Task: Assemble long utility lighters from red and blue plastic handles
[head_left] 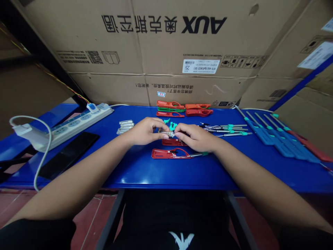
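A small clear lighter fuel tank with a metallic end (170, 133) is held level above the table between my hands. My left hand (147, 131) pinches its left part between thumb and fingers. At its right end, my right hand (194, 135) is closed, fingertips on the valve end; anything else in that pinch is too small to make out. Below the hands lie two red lighter shell halves, the nearer one (162, 153) with a metal tube and white wires in it. Teal plastic pieces (172, 125) lie just behind the fingers. More clear tanks (125, 126) are beside my left hand.
Red, orange and green shells (170, 104) are stacked at the back. Metal tubes with wires (231, 130) lie right of my hands. Blue lighters (281, 139) rest at the far right. A power strip (75, 125) and black phone (70, 152) occupy the left. Cardboard (156, 52) walls the back.
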A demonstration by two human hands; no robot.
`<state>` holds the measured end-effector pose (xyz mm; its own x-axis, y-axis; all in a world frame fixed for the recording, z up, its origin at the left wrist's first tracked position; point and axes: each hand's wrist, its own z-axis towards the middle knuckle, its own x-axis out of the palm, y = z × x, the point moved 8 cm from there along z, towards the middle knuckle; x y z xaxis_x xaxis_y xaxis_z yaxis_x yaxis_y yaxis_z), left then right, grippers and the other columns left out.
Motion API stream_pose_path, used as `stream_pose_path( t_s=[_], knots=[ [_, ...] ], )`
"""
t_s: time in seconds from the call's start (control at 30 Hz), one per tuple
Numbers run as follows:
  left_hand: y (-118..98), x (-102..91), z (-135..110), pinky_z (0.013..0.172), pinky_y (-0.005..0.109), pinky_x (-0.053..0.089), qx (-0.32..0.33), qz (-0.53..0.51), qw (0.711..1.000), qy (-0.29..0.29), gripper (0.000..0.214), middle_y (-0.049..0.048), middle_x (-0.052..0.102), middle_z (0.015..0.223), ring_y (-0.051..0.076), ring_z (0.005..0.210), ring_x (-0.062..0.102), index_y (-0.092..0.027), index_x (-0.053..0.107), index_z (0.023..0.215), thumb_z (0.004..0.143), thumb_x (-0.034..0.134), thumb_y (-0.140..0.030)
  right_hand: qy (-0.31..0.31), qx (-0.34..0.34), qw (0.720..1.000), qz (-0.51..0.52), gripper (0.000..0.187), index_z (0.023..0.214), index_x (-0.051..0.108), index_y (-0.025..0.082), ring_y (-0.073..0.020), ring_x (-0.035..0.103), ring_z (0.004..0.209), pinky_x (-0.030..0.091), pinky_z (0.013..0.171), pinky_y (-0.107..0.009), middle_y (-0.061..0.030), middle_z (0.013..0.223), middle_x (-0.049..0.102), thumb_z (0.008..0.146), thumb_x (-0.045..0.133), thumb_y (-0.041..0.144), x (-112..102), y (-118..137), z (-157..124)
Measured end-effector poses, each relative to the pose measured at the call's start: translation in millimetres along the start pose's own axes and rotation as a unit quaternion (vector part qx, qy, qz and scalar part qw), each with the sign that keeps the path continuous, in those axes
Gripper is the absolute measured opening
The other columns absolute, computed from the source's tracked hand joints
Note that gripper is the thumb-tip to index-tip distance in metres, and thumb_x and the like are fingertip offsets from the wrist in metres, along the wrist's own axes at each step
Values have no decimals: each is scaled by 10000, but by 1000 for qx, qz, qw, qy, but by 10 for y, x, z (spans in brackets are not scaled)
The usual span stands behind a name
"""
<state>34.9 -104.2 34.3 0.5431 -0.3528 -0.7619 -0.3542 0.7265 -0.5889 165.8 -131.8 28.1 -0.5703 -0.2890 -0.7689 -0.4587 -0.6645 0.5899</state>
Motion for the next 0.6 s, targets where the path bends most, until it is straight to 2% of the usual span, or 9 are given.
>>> stream_pose_path(
  t_s=[0.13,0.27,0.37,0.47,0.53,0.6],
  knots=[
    [-85,-21,-4,796,271,505,7,2,1000,-9,183,44,735,918,155,830,670,-163,717,934,873,688,-333,-4,-6,998,56,187,924,547,198,-130,534,716,402,702,-259,6,792,608,1002,439,330,18,-5,0],
    [-274,-51,-137,760,258,501,-26,24,999,-15,146,26,753,875,153,787,685,-180,720,928,891,668,-311,-31,-29,997,69,157,865,534,206,-118,493,652,392,640,-248,16,747,575,962,476,316,6,144,-26],
    [-484,-27,-387,766,266,501,-22,50,998,-32,120,28,750,894,156,810,684,-194,721,939,921,621,-258,-13,-67,995,68,105,818,540,214,-98,440,550,365,567,-235,41,662,537,907,508,259,140,345,-42],
    [-612,64,-691,785,277,518,-21,36,998,-56,132,41,750,912,166,858,685,-191,708,968,948,582,-225,25,-140,989,48,81,794,558,216,-101,469,563,386,595,-238,38,648,557,864,520,207,345,548,-36],
    [-654,130,-865,793,289,528,-14,18,998,-64,137,47,747,902,173,864,684,-193,702,972,955,567,-213,45,-173,984,16,89,771,563,216,-115,503,618,407,647,-252,17,688,597,845,518,195,436,592,10],
    [-654,161,-997,805,294,536,-5,8,998,-62,162,54,746,911,172,872,683,-195,701,990,963,541,-197,51,-160,986,-26,97,757,569,210,-122,510,630,399,652,-261,6,696,612,837,516,198,442,520,137]
  ],
)
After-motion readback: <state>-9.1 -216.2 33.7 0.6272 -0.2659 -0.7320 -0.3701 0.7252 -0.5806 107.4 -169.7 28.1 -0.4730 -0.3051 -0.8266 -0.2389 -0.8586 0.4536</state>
